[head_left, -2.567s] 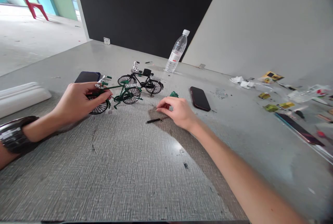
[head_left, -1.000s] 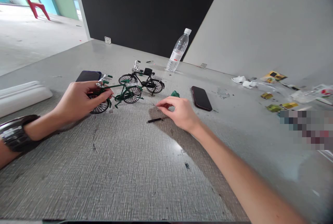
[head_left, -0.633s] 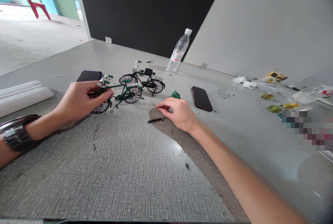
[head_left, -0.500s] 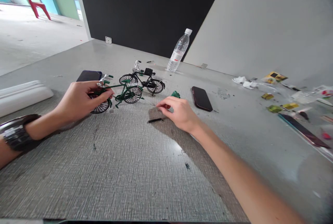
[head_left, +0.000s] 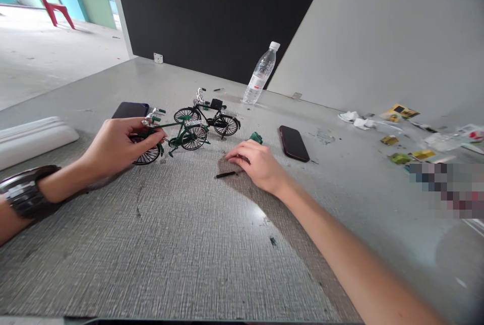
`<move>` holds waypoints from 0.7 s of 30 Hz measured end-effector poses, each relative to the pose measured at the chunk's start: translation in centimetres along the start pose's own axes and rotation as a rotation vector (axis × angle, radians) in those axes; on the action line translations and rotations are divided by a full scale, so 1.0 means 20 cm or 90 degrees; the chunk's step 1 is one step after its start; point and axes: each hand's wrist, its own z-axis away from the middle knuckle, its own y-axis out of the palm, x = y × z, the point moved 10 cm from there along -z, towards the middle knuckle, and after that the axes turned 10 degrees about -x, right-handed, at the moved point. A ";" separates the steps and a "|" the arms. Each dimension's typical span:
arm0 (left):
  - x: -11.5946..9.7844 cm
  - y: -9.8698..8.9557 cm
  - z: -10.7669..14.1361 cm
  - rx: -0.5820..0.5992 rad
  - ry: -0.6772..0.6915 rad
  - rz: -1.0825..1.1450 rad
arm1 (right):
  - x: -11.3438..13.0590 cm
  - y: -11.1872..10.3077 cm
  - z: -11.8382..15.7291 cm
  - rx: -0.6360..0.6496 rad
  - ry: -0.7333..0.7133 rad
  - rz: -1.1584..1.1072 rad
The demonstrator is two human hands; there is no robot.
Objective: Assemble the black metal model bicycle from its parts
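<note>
Gripping the small green metal model bicycle [head_left: 170,136] at its front end, left hand [head_left: 113,148] closed around the fork and wheel; bike stands on the grey textured floor mat [head_left: 170,244], just in front of a black model bicycle [head_left: 207,116]. Right hand [head_left: 257,164] rests palm-down, fingers curled near a thin black rod [head_left: 225,175] and small green part [head_left: 256,137]; can't tell if it pinches anything. Risk: green bike tipping into the black one, or the rod rolling away.

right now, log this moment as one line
left hand: grips green model bicycle at front | right hand: fingertips down by black pin | black model bicycle: standing behind
</note>
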 end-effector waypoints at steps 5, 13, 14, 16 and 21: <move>-0.01 0.01 0.00 0.014 -0.007 0.001 | 0.00 -0.01 0.00 -0.009 0.001 0.011; -0.01 0.00 0.00 0.016 -0.012 0.001 | 0.00 -0.01 0.00 -0.028 0.014 -0.001; -0.01 0.00 0.00 0.015 -0.012 0.000 | 0.00 -0.02 0.00 -0.032 0.013 -0.002; -0.01 0.00 0.00 0.012 -0.010 -0.005 | 0.00 -0.04 0.00 -0.045 0.011 -0.002; -0.01 0.00 0.00 0.014 -0.012 -0.004 | 0.01 -0.08 0.00 -0.057 0.006 0.017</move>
